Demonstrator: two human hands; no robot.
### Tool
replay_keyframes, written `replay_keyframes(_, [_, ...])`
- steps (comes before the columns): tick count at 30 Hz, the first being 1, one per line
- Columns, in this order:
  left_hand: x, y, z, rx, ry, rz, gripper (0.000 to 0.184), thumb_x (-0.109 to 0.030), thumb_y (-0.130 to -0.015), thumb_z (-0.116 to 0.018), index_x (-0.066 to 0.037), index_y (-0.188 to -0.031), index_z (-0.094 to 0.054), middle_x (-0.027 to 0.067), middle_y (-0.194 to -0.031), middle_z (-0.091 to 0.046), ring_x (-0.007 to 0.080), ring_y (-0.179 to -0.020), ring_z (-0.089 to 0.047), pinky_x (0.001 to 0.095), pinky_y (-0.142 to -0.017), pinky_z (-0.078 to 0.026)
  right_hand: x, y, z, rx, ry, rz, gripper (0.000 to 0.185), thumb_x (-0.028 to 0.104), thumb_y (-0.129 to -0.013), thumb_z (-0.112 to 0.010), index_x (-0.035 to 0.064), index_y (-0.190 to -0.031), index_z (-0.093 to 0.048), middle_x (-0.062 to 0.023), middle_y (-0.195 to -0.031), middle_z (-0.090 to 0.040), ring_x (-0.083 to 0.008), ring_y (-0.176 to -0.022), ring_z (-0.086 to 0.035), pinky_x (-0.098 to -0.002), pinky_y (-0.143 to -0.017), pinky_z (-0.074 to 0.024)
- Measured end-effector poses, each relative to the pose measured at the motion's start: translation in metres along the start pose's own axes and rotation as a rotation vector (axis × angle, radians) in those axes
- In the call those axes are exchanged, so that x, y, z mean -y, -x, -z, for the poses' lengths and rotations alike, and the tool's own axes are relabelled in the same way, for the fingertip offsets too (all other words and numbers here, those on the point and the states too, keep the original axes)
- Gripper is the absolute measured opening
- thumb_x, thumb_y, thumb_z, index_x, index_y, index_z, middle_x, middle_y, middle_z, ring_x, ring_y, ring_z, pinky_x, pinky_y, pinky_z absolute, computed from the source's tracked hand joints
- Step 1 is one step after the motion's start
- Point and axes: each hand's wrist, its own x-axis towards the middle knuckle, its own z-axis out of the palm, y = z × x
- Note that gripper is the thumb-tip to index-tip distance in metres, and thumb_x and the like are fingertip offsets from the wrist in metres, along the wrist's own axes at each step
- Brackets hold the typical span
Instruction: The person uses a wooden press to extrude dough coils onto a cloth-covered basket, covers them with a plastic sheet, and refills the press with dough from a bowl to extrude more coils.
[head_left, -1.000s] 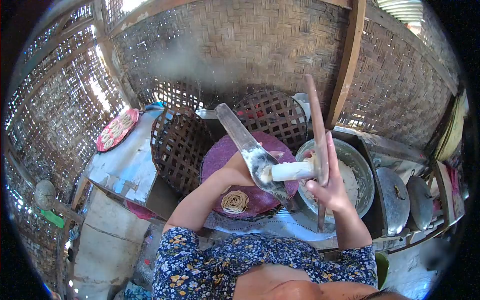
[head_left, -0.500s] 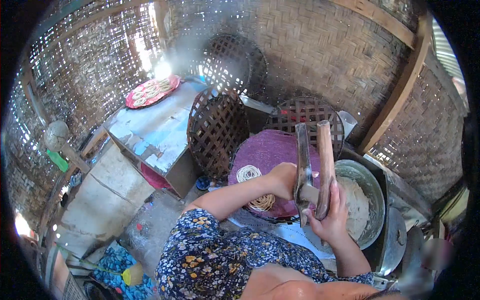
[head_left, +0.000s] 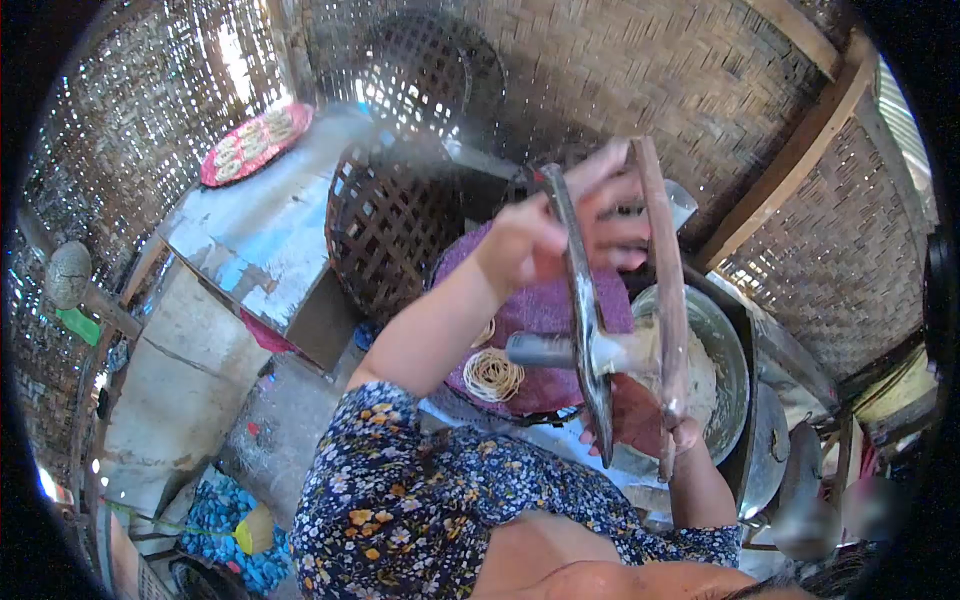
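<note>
A wooden hand press stands tilted before my chest. It has a dark handle [head_left: 578, 270], a lighter brown handle [head_left: 668, 270] and a grey tube [head_left: 543, 350] jutting to the left. My right hand [head_left: 645, 415] grips its lower end, with the fingers partly behind the handles. Up at the top of the press is my left hand [head_left: 525, 240], smeared by motion, its fingers reaching in among the handles; whether they grip is unclear. Below, coiled strands of pale dough [head_left: 493, 375] lie on a purple cloth-covered round tray [head_left: 525, 315]. Behind my right hand, a large metal basin [head_left: 738, 400] holds pale dough [head_left: 703, 380].
Dark woven baskets [head_left: 390, 215] lean beyond the tray. On a worn blue-white table [head_left: 265, 235] sits a pink-lined tray [head_left: 240, 170] with several dough coils. A lidded metal pot [head_left: 765, 465] stands at right. Woven bamboo walls [head_left: 640, 70] enclose the space.
My left hand has moved up toward the top of the press. The press has tilted, its handles look farther apart, and the grey tube now shows on the left. The view has shifted.
</note>
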Motion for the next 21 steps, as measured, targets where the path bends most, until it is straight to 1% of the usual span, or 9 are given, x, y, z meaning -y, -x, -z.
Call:
replay_keyframes(2, [-0.005, -0.026, -0.017, 0.270, 0.055, -0.067, 0.099, -0.006, -0.056, -0.063, -0.027, -0.141, -0.015, 0.0184, -0.144, -0.016, 0.0402, -0.129, -0.023, 0.0578, -0.100, -0.023, -0.003, 0.007, 0.004, 0.056, -0.055, -0.029, 0.112, 0.044, -0.048, -0.073, 0.0021, -0.136, -0.019, -0.0221, -0.126, -0.039, -0.0364, -0.108, -0.047, -0.0481, -0.088, -0.0381])
replay_keyframes(5, [-0.002, -0.038, -0.032, 0.407, -0.005, -0.058, 0.100, -0.002, -0.055, -0.062, -0.024, -0.141, -0.016, 0.0185, -0.140, -0.023, 0.0397, -0.128, -0.025, 0.0556, -0.101, -0.024, 0.001, 0.030, 0.024, 0.073, -0.048, -0.050, 0.110, 0.046, -0.047, -0.073, 0.0036, -0.136, -0.023, -0.0244, -0.122, -0.042, -0.0379, -0.106, -0.048, -0.0492, -0.086, -0.0394])
replay_keyframes(6, [-0.001, -0.039, -0.028, 0.349, -0.063, -0.075, 0.098, 0.004, -0.055, -0.061, -0.021, -0.140, -0.019, 0.0175, -0.134, -0.033, 0.0361, -0.126, -0.031, 0.0517, -0.101, -0.028, 0.005, 0.037, 0.028, 0.058, -0.036, -0.054, 0.110, 0.047, -0.047, -0.073, 0.0041, -0.136, -0.024, -0.0252, -0.121, -0.043, -0.0384, -0.105, -0.048, -0.0496, -0.086, -0.0398])
replay_keyframes(9, [0.007, -0.027, 0.009, -0.012, -0.226, -0.087, 0.094, -0.006, -0.060, -0.065, -0.017, -0.140, -0.018, 0.0136, -0.132, -0.038, 0.0327, -0.127, -0.031, 0.0499, -0.101, -0.028, 0.020, 0.039, 0.030, -0.034, 0.058, -0.073, 0.109, 0.048, -0.046, -0.072, 0.0057, -0.135, -0.028, -0.0275, -0.118, -0.045, -0.0399, -0.103, -0.050, -0.0506, -0.084, -0.0411])
replay_keyframes(11, [0.020, -0.012, 0.047, -0.225, -0.128, -0.094, 0.073, -0.005, -0.064, -0.064, -0.016, -0.131, -0.036, 0.0096, -0.121, -0.051, 0.0291, -0.119, -0.043, 0.0479, -0.100, -0.032, 0.028, 0.029, 0.024, -0.168, 0.120, -0.129, 0.108, 0.050, -0.047, -0.069, 0.0030, -0.135, -0.028, -0.0286, -0.116, -0.046, -0.0382, -0.101, -0.051, -0.0483, -0.084, -0.0409])
replay_keyframes(13, [0.037, 0.002, 0.084, -0.260, 0.066, -0.156, 0.038, -0.020, -0.075, -0.064, -0.015, -0.112, -0.052, 0.0091, -0.111, -0.057, 0.0288, -0.105, -0.053, 0.0470, -0.094, -0.038, 0.025, 0.024, 0.028, -0.315, 0.133, -0.191, 0.107, 0.050, -0.048, -0.068, 0.0033, -0.136, -0.027, -0.0282, -0.117, -0.046, -0.0374, -0.100, -0.052, -0.0462, -0.085, -0.0409])
replay_keyframes(14, [0.041, 0.010, 0.101, -0.285, 0.119, -0.151, 0.032, -0.028, -0.077, -0.062, -0.015, -0.106, -0.054, 0.0082, -0.107, -0.059, 0.0283, -0.102, -0.055, 0.0464, -0.090, -0.041, 0.017, 0.026, 0.035, -0.366, 0.146, -0.142, 0.102, 0.049, -0.054, -0.065, 0.0031, -0.136, -0.026, -0.0257, -0.118, -0.046, -0.0355, -0.099, -0.053, -0.0433, -0.085, -0.0416])
replay_keyframes(19, [0.039, 0.030, 0.113, -0.354, 0.215, -0.165, 0.041, -0.057, -0.081, -0.049, -0.017, -0.085, -0.059, 0.0042, -0.088, -0.059, 0.0256, -0.090, -0.057, 0.0421, -0.071, -0.050, 0.015, 0.021, 0.047, -0.410, 0.247, -0.269, 0.095, 0.045, -0.055, -0.069, -0.0031, -0.129, -0.033, -0.0186, -0.114, -0.051, -0.0313, -0.097, -0.055, -0.0410, -0.084, -0.0428])
replay_keyframes(21, [0.043, 0.035, 0.103, -0.391, 0.222, -0.188, 0.040, -0.057, -0.082, -0.047, -0.018, -0.084, -0.059, 0.0035, -0.083, -0.056, 0.0251, -0.086, -0.057, 0.0412, -0.067, -0.051, 0.018, 0.020, 0.039, -0.405, 0.304, -0.317, 0.097, 0.045, -0.053, -0.070, -0.0042, -0.129, -0.033, -0.0174, -0.112, -0.053, -0.0291, -0.095, -0.056, -0.0382, -0.082, -0.0449])
